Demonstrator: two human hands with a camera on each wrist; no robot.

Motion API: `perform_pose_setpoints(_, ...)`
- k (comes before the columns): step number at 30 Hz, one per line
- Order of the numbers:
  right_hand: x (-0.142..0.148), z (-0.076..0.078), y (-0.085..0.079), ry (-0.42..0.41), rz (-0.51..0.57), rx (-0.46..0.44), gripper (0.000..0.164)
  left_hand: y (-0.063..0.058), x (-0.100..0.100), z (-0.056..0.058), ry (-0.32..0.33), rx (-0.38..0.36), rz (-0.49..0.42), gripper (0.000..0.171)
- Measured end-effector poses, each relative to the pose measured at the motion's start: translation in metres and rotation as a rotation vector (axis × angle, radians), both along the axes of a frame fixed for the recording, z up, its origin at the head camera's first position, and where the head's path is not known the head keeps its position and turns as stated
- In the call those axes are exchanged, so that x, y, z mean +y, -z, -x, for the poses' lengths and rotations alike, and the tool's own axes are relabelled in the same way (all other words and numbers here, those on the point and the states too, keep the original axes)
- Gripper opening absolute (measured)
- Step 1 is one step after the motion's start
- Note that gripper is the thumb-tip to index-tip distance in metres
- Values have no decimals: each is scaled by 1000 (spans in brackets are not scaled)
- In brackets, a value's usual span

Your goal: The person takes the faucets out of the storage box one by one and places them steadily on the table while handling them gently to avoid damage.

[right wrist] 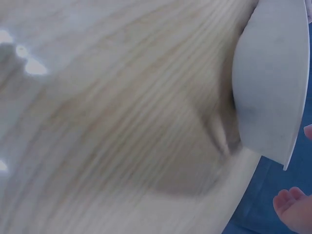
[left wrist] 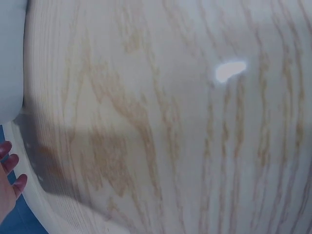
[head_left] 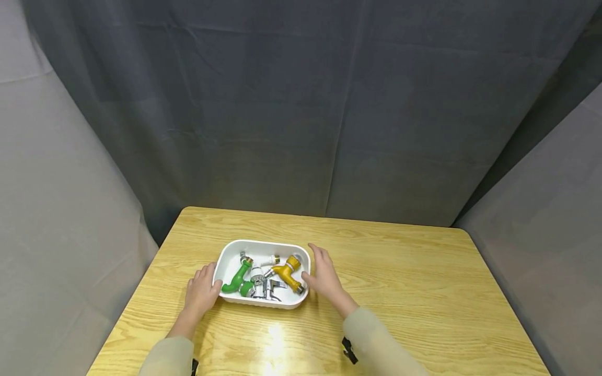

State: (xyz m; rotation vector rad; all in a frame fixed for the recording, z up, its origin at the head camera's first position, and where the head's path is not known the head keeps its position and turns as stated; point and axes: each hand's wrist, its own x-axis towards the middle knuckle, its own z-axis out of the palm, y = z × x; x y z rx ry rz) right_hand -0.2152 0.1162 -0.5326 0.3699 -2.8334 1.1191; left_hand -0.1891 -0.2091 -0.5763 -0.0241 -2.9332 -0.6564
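Observation:
A white rectangular tray (head_left: 265,304) stands on the table, left of its middle. Inside it lie a green tap (head_left: 242,275), a yellow tap (head_left: 284,271), a chrome tap (head_left: 269,290) and several small white and metal fittings (head_left: 256,275). At the tray's left end is my left hand (head_left: 200,293), thumb close to the rim and fingers loosely extended. My right hand (head_left: 325,279) spreads beside the right end, thumb near the rim and fingers pointing away from me. Whether either hand touches the tray I cannot tell. Both wrist views show fingertips near the tray's outer wall (right wrist: 268,83).
A wooden table (head_left: 404,292) extends well to the right of the tray. Dark grey cloth (head_left: 282,115) hangs behind it, with lighter cloth (head_left: 61,219) along the left and right sides. Light glares off the tabletop in front of the tray.

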Motion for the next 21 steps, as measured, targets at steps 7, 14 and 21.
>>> perform_pose_setpoints(7, -15, 9, -6, -60, -98, 24, 78, 1, -1, 0, -1, -5, 0, 49)
perform_pose_setpoints(14, -30, 15, -5, -125, -187, 13, 77, 3, 0, 1, -2, 0, -3, 49)
perform_pose_setpoints(21, -40, 17, 0, -199, -340, 24, 77, 4, 0, 1, -6, -20, 4, 50)
